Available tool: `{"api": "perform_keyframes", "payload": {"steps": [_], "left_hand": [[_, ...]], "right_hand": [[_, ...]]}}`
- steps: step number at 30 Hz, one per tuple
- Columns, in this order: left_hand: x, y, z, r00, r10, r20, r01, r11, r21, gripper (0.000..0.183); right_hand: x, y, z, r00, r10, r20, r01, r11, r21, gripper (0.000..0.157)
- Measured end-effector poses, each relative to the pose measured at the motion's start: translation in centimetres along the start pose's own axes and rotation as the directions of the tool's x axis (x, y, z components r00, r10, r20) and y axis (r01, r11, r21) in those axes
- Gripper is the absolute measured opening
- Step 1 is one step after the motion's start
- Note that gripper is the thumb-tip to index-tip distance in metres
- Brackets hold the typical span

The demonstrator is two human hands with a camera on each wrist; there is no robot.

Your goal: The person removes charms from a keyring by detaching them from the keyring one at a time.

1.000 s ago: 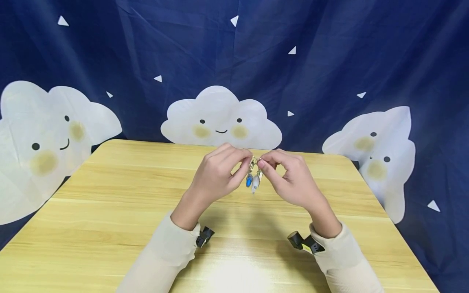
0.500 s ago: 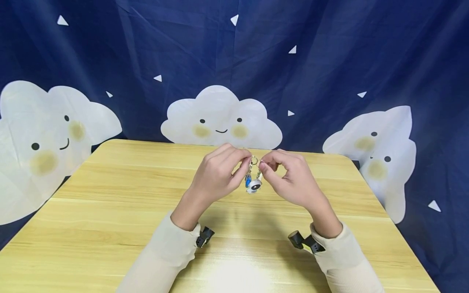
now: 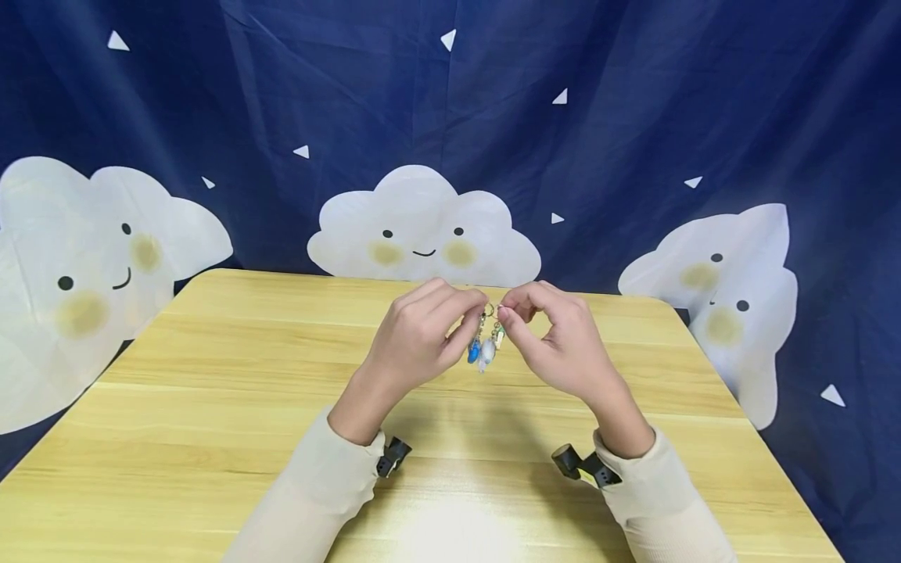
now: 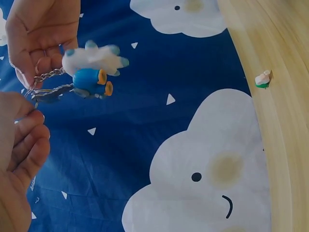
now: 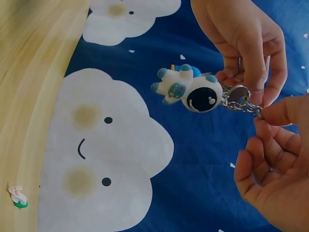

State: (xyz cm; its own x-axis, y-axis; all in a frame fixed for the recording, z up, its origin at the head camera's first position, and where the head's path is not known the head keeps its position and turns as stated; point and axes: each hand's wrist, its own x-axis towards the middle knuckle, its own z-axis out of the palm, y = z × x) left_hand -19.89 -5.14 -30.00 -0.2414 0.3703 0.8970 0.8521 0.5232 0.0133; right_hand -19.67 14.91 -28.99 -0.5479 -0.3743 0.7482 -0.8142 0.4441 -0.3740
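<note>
Above the table, both hands meet over key rings with two hanging charms. One is a white astronaut keychain (image 5: 203,96) with a black visor and light-blue feet. The other is a blue keychain figure (image 4: 88,79) with orange-tipped ends, partly behind the astronaut in the right wrist view. My left hand (image 3: 415,332) pinches the metal ring by the blue figure between thumb and fingers. My right hand (image 3: 563,340) pinches the end of the astronaut's metal chain (image 5: 241,107) with thumb and fingertip. The fingers partly hide where the rings join.
A small white and green figure (image 4: 262,79) sits on the wooden table (image 3: 211,391), beyond the hands. Behind the table hangs a dark blue curtain (image 3: 394,94) with smiling clouds and white triangles. A black wrist camera (image 3: 393,456) sits at the left sleeve, another at the right.
The astronaut charm has turned about on its chain, its dark visor swinging toward the head view and away again. Both hands stay nearly in place, with small finger shifts.
</note>
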Motion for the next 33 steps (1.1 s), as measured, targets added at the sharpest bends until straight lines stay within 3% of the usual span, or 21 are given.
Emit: {"api": "perform_keyframes", "payload": {"steps": [18, 33], "left_hand": [[-0.05, 0.01, -0.01, 1.0, 0.016, 0.0, -0.016, 1.0, 0.025, 0.01], [0.16, 0.13, -0.2, 0.999, 0.011, -0.036, -0.01, 1.0, 0.01, 0.011]], "right_hand": [[0.22, 0.01, 0.2, 0.996, -0.07, -0.063, 0.069, 0.997, -0.025, 0.007], [0.18, 0.19, 0.58, 0.987, -0.094, -0.131, 0.1, 0.994, 0.038, 0.006]]}}
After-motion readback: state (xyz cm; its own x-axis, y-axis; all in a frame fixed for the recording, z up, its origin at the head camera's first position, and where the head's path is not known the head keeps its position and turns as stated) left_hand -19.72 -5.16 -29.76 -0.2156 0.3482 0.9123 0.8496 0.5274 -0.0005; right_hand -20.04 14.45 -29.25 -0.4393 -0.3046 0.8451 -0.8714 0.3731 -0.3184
